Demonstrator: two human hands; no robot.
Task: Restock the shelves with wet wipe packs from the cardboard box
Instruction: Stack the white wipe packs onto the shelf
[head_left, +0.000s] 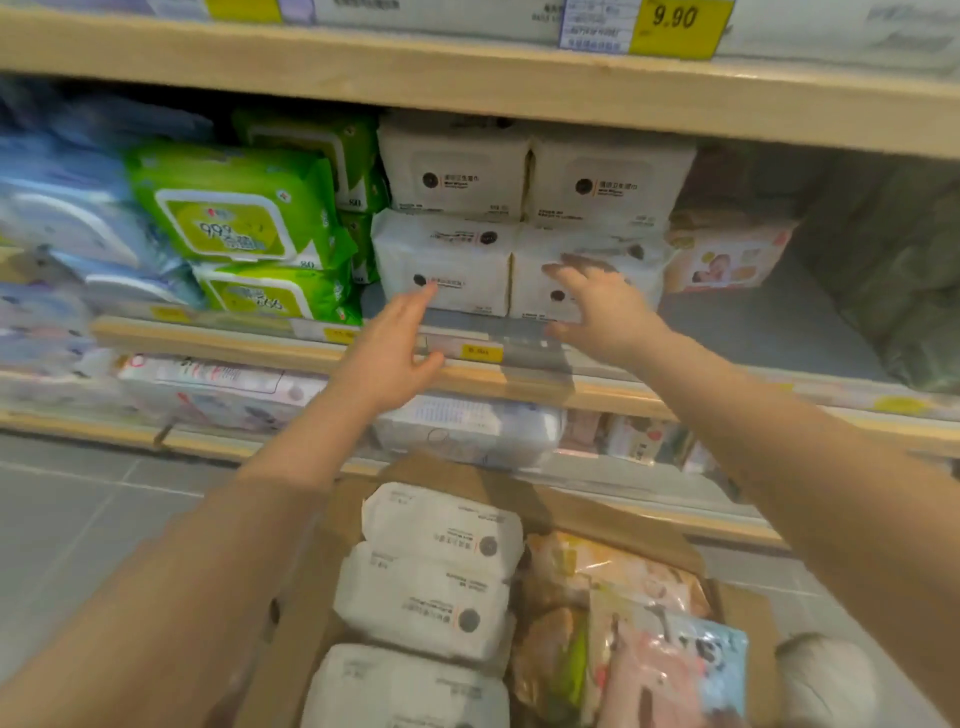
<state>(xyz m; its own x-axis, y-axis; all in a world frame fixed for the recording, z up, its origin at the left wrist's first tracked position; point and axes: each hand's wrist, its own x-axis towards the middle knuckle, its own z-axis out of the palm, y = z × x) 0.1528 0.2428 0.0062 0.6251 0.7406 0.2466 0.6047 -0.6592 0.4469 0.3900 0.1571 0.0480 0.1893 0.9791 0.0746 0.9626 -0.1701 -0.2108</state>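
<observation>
White wet wipe packs (447, 262) stand stacked two high in two columns on the middle shelf (270, 340). My left hand (389, 348) reaches toward the lower left pack with straight fingers, its fingertips at the pack's front. My right hand (597, 306) is spread with fingers apart in front of the lower right pack (540, 296), holding nothing. Below my arms an open cardboard box (311, 587) holds three more white wet wipe packs (431, 597) in a row on its left side and colourful packs (639, 623) on its right.
Green wipe packs (228, 208) and blue packs (67, 218) fill the shelf to the left. A pink pack (727, 254) lies to the right, with bare shelf beyond it. An upper shelf carries a yellow 9.90 price tag (675, 26). A lower shelf holds more packs (467, 431).
</observation>
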